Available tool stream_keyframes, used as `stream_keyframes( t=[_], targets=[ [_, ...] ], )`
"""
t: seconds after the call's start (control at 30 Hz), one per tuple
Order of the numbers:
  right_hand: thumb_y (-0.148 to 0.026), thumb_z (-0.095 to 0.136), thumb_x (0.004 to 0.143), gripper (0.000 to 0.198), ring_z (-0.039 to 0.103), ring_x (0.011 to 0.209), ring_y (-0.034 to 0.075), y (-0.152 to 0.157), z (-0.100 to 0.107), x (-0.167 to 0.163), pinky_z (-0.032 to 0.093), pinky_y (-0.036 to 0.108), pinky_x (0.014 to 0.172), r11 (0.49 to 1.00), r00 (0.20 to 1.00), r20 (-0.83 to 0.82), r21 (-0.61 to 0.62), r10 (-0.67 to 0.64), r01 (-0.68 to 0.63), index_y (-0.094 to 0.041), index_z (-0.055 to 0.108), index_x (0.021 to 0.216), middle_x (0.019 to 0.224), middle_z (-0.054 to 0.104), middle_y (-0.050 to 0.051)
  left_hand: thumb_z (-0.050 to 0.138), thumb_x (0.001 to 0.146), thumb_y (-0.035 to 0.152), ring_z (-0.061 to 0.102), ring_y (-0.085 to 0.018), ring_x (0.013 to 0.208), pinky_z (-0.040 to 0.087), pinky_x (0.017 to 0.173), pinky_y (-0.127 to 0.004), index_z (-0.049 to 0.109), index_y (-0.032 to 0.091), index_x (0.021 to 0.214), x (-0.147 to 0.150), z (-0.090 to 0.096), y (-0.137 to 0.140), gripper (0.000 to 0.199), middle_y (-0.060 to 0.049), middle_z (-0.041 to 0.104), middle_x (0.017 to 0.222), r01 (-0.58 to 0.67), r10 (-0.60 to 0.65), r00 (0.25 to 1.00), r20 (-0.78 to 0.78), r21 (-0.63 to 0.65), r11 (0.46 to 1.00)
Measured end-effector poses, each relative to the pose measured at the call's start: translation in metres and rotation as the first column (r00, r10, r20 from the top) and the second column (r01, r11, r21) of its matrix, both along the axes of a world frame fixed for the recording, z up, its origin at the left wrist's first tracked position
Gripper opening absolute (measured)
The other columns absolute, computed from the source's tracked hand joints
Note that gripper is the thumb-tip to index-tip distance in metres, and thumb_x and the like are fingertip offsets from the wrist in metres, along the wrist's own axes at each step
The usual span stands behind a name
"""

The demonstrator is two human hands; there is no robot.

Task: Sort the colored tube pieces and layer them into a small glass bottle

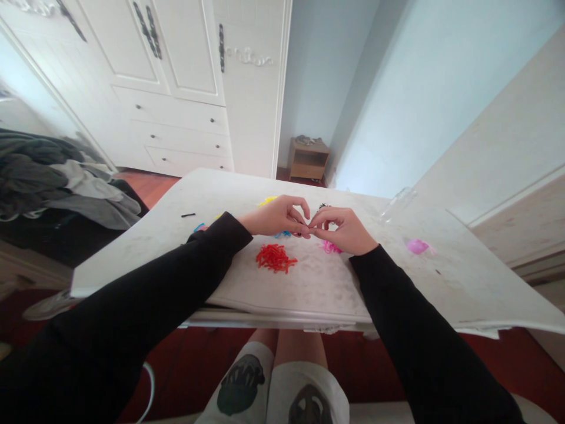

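Over the middle of the white table, my left hand (286, 215) and my right hand (343, 228) meet at their fingertips. Pinched in my left fingers is a small black piece (300, 234), mostly hidden. The thumb and index finger of my right hand are closed against the left fingertips; what they grip is too small to make out. Below the hands lies a pile of short red strands (275, 258). Pink strands (331, 247) sit under my right hand, with black strands (324, 206) behind it. Yellow strands (268, 201) and blue strands (283, 234) show partly around my left hand.
The white table (247, 294) has a clear plastic bottle (397, 204) lying at the right and a pink bundle (417, 246) nearer me. A thin black stick (188, 215) lies at the left. Clothes (48, 182) are heaped beyond the table's left side.
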State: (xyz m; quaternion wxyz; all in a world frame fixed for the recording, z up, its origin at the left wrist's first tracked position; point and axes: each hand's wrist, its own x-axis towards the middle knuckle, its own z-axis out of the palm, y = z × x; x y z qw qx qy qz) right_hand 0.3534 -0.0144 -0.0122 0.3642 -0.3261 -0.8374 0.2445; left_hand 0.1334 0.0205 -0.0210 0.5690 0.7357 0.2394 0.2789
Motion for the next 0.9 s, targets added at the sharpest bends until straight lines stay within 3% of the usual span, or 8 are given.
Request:
stream_keyframes(
  t=[0.17, 0.33, 0.53, 0.67, 0.9],
  targets=[
    [-0.033, 0.083, 0.077, 0.018, 0.06, 0.066, 0.013, 0.0, -0.001, -0.002, 0.048, 0.029, 0.062, 0.999, 1.0, -0.006, 0.032, 0.014, -0.014, -0.019, 0.074, 0.083, 0.082, 0.069, 0.003, 0.086, 0.074, 0.026, 0.067, -0.012, 0.06, 0.044, 0.053, -0.019, 0.058, 0.016, 0.091, 0.002, 0.001, -0.001, 0.035, -0.004, 0.076, 0.071, -0.039, 0.039, 0.999, 0.013, -0.011, 0.999],
    [-0.034, 0.086, 0.075, 0.028, 0.053, 0.063, 0.012, -0.003, -0.003, -0.01, 0.043, 0.029, 0.062, 0.983, 0.998, 0.012, 0.17, -0.069, 0.066, -0.02, 0.062, 0.07, 0.071, 0.061, -0.001, 0.084, 0.075, 0.026, 0.062, -0.01, 0.053, 0.037, 0.048, -0.017, 0.059, 0.016, 0.09, 0.004, -0.001, -0.002, 0.031, -0.002, 0.074, 0.067, -0.064, 0.063, 0.998, 0.021, 0.021, 0.998],
    [-0.019, 0.075, 0.076, 0.012, 0.056, 0.062, 0.012, -0.005, -0.003, -0.011, 0.045, 0.028, 0.062, 0.985, 0.996, -0.004, 0.153, -0.085, 0.084, -0.019, 0.063, 0.073, 0.069, 0.062, -0.001, 0.085, 0.074, 0.026, 0.067, -0.012, 0.059, 0.045, 0.054, -0.019, 0.058, 0.016, 0.089, 0.005, -0.002, -0.002, 0.033, -0.002, 0.075, 0.069, -0.063, 0.064, 0.997, 0.05, -0.016, 0.998],
    [-0.019, 0.074, 0.076, 0.007, 0.058, 0.062, 0.013, -0.003, -0.004, -0.009, 0.047, 0.028, 0.063, 0.982, 0.993, 0.002, 0.149, -0.114, 0.113, -0.018, 0.067, 0.075, 0.069, 0.065, -0.001, 0.084, 0.077, 0.029, 0.07, -0.013, 0.063, 0.049, 0.058, -0.021, 0.058, 0.016, 0.091, 0.006, -0.001, -0.003, 0.032, -0.003, 0.076, 0.071, -0.052, 0.055, 0.996, 0.074, -0.04, 0.998],
    [-0.023, 0.078, 0.078, 0.006, 0.059, 0.061, 0.013, 0.001, -0.006, -0.007, 0.046, 0.028, 0.061, 0.981, 0.989, -0.007, 0.129, -0.148, 0.148, -0.018, 0.074, 0.078, 0.068, 0.067, 0.0, 0.079, 0.083, 0.029, 0.066, -0.011, 0.057, 0.038, 0.049, -0.017, 0.061, 0.015, 0.095, 0.005, -0.002, -0.003, 0.025, -0.003, 0.075, 0.07, -0.074, 0.074, 0.996, 0.044, 0.001, 0.997]
  ],
)
